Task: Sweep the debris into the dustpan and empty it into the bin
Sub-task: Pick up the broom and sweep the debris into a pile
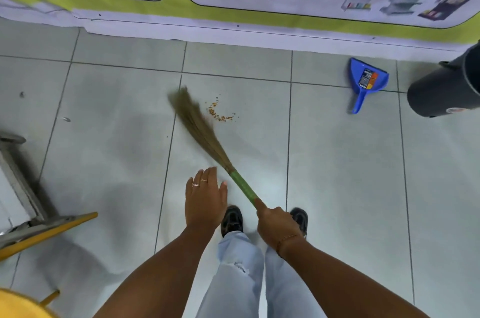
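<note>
My right hand grips the green handle of a grass broom. Its bristles slant up and left, blurred, their tip just left of a small scatter of orange-brown debris on the grey tiled floor. My left hand hovers flat and empty beside the handle, fingers spread, rings on two fingers. A blue dustpan lies on the floor far right of the debris, handle pointing toward me. A black bin stands at the right edge, next to the dustpan.
A printed sale banner covers the wall base ahead. A metal frame with a yellow bar sits at the left. Small specks lie on the left tiles. My shoes and legs are below the hands.
</note>
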`<state>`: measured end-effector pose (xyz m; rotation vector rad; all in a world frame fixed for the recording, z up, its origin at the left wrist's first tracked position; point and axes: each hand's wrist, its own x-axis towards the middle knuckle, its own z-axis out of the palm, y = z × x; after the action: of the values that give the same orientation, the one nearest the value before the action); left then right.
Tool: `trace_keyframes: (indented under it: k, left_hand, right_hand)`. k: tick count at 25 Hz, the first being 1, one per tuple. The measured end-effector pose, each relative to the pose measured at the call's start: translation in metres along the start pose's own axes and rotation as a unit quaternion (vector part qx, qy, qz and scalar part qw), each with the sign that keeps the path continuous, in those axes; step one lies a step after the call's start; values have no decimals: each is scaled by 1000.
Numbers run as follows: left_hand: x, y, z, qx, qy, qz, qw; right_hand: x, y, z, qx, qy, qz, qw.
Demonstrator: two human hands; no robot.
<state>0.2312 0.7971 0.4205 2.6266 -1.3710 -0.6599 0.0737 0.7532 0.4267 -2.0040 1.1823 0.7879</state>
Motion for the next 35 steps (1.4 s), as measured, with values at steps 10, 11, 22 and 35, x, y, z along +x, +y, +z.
trace_keyframes:
  k: [10,11,22,35]
  left_hand:
    - [7,2,2,3,-8,50,999]
    - [8,2,1,2,-10,53,999]
    - [0,8,-4,47,4,74,996]
    - [-2,11,7,31,-23,83,996]
  right_hand:
    - [40,-8,-2,44,-28,115,992]
    - [37,-5,-4,35,-21,94,995]
    - [-16,43,13,120,47,108,986]
    - [8,35,31,87,-63,145,984]
